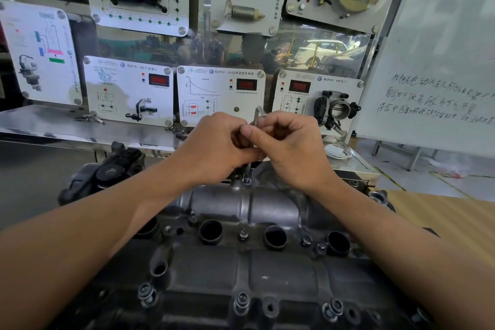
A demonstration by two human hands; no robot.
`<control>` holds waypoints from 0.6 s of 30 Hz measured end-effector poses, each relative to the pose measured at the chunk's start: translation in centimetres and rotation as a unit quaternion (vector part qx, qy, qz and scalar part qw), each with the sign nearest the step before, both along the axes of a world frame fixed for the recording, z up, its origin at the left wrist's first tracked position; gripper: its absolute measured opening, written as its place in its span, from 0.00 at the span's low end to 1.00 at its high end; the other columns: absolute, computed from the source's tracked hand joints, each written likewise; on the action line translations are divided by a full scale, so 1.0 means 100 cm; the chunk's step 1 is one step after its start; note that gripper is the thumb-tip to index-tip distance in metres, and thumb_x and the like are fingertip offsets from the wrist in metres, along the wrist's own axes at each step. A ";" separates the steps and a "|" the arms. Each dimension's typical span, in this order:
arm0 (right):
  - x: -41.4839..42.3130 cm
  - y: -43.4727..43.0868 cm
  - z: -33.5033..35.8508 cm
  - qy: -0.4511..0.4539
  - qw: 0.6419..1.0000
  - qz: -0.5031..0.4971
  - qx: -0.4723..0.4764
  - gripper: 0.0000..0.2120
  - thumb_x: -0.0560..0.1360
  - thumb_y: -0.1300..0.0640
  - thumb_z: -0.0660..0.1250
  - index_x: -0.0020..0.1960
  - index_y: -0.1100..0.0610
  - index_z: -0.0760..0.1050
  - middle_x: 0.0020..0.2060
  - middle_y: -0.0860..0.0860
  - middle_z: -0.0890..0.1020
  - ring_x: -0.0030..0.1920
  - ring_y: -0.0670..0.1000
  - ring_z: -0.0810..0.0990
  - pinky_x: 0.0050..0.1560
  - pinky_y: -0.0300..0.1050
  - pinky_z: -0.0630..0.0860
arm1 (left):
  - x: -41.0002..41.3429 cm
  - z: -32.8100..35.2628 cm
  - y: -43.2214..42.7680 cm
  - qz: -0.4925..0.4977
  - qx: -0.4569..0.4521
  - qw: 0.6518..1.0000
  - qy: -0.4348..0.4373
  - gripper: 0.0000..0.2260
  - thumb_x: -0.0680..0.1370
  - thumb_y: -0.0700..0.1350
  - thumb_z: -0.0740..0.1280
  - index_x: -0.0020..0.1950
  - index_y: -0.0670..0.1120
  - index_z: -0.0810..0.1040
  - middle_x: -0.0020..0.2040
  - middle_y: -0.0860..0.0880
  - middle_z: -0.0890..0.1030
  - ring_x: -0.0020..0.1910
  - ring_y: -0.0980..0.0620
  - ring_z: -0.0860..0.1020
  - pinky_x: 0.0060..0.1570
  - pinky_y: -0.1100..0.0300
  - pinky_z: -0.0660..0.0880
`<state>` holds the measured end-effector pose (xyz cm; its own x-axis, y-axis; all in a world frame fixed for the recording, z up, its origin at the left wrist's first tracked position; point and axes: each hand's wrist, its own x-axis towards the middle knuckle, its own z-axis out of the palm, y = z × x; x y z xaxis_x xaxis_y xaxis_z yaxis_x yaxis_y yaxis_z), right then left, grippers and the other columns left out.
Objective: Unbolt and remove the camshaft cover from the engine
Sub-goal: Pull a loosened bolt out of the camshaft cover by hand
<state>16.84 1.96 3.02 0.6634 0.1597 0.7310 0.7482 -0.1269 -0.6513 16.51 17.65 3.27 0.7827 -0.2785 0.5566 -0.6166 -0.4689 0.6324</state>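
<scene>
The dark grey cast metal camshaft cover [241,270] sits on the engine, closest to the camera. Its flanged steel bolts [242,300] on the near edge are in their holes, apparently not yet taken out. Further away, the left hand [214,147] and the right hand [289,147] meet, both with fingers curled around a thin silver L-shaped key [259,115]. Its tip stands upright in the small bolt [247,177] at the far edge. I think the key should stay vertical and fully seated while turning, so the bolt head is not damaged.
</scene>
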 end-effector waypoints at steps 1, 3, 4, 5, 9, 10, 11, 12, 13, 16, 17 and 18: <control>0.000 0.000 0.000 -0.004 1.000 0.002 -0.009 0.05 0.73 0.67 0.73 0.40 0.61 0.81 0.33 0.56 0.83 0.36 0.47 0.82 0.40 0.38 0.80 | 0.000 0.001 0.000 -0.006 -0.002 1.000 0.013 0.05 0.72 0.44 0.78 0.43 0.45 0.85 0.35 0.46 0.85 0.34 0.48 0.81 0.39 0.52 0.81; 0.000 -0.002 0.002 -0.024 0.998 0.005 -0.051 0.05 0.76 0.67 0.70 0.42 0.60 0.82 0.35 0.51 0.83 0.37 0.44 0.81 0.41 0.36 0.78 | 0.001 0.004 0.003 -0.038 0.002 0.998 0.058 0.01 0.74 0.41 0.75 0.44 0.46 0.85 0.36 0.47 0.86 0.35 0.52 0.83 0.38 0.59 0.80; 0.000 -0.003 0.002 -0.034 0.997 0.001 -0.073 0.05 0.77 0.66 0.69 0.44 0.61 0.83 0.36 0.52 0.83 0.38 0.44 0.80 0.42 0.37 0.77 | 0.002 0.006 0.005 -0.052 0.011 0.995 0.079 0.00 0.76 0.40 0.74 0.45 0.44 0.85 0.38 0.46 0.86 0.36 0.52 0.84 0.39 0.60 0.81; 0.000 -0.004 0.003 -0.040 0.995 -0.006 -0.090 0.05 0.78 0.66 0.68 0.46 0.62 0.83 0.38 0.55 0.83 0.39 0.45 0.80 0.43 0.38 0.77 | 0.004 0.007 0.006 -0.061 0.013 0.993 0.097 0.02 0.76 0.38 0.73 0.46 0.41 0.85 0.39 0.45 0.87 0.39 0.49 0.85 0.42 0.59 0.82; -0.001 -0.004 0.001 -0.034 0.993 -0.029 -0.106 0.07 0.79 0.64 0.66 0.49 0.64 0.83 0.41 0.59 0.83 0.42 0.54 0.81 0.45 0.49 0.79 | 0.002 0.007 0.008 -0.057 -0.002 0.992 0.112 0.04 0.76 0.37 0.73 0.49 0.39 0.86 0.40 0.44 0.87 0.39 0.51 0.86 0.40 0.60 0.83; -0.002 -0.002 0.001 -0.031 0.994 -0.030 -0.097 0.06 0.79 0.64 0.67 0.48 0.64 0.83 0.39 0.60 0.84 0.40 0.55 0.82 0.43 0.50 0.79 | 0.002 0.006 0.007 -0.044 -0.007 0.994 0.100 0.04 0.75 0.38 0.74 0.48 0.40 0.86 0.39 0.44 0.87 0.37 0.49 0.86 0.39 0.57 0.83; -0.003 -0.002 0.001 -0.022 0.996 -0.025 -0.080 0.04 0.77 0.64 0.69 0.46 0.63 0.83 0.38 0.60 0.84 0.38 0.54 0.83 0.41 0.49 0.80 | 0.002 0.005 0.006 -0.032 -0.014 0.996 0.086 0.05 0.73 0.40 0.76 0.47 0.40 0.86 0.38 0.43 0.86 0.37 0.45 0.85 0.40 0.54 0.84; -0.003 -0.001 0.002 -0.009 0.998 -0.016 -0.057 0.03 0.76 0.64 0.71 0.45 0.63 0.83 0.36 0.60 0.85 0.36 0.53 0.84 0.39 0.47 0.82 | 0.002 0.004 0.005 -0.024 -0.021 0.997 0.072 0.05 0.72 0.40 0.77 0.46 0.40 0.86 0.37 0.43 0.86 0.37 0.42 0.85 0.40 0.52 0.84; -0.003 -0.001 0.002 0.001 0.999 -0.010 -0.036 0.03 0.74 0.65 0.73 0.44 0.65 0.83 0.35 0.59 0.85 0.34 0.51 0.84 0.36 0.44 0.82 | 0.002 0.002 0.004 -0.018 -0.025 0.998 0.056 0.06 0.71 0.41 0.78 0.44 0.41 0.86 0.35 0.43 0.86 0.36 0.42 0.85 0.39 0.52 0.83; -0.001 -0.001 0.002 0.010 1.000 -0.006 -0.020 0.05 0.74 0.65 0.73 0.41 0.67 0.82 0.34 0.61 0.84 0.33 0.52 0.83 0.34 0.44 0.81 | 0.002 0.001 0.001 -0.011 -0.022 0.999 0.029 0.08 0.69 0.43 0.79 0.44 0.41 0.86 0.36 0.44 0.86 0.38 0.44 0.85 0.42 0.50 0.83; -0.001 -0.001 0.002 0.007 0.999 -0.003 -0.033 0.06 0.75 0.65 0.72 0.41 0.66 0.82 0.34 0.61 0.84 0.33 0.53 0.83 0.35 0.47 0.81 | 0.003 0.002 0.002 -0.016 -0.023 0.999 0.039 0.09 0.70 0.43 0.79 0.46 0.40 0.86 0.38 0.43 0.86 0.40 0.43 0.86 0.46 0.49 0.83; -0.002 -0.002 0.003 0.000 0.999 -0.003 -0.051 0.06 0.76 0.65 0.71 0.41 0.64 0.82 0.33 0.60 0.83 0.34 0.52 0.82 0.35 0.46 0.80 | 0.003 0.004 0.004 -0.027 -0.022 0.998 0.057 0.09 0.70 0.42 0.78 0.48 0.40 0.86 0.40 0.44 0.87 0.42 0.45 0.86 0.48 0.50 0.83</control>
<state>16.67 1.76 3.32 0.6640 0.2296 0.7116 0.7477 -0.1960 -0.6345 16.78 18.03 3.68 0.8263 -0.2993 0.4771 -0.5629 -0.4068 0.7195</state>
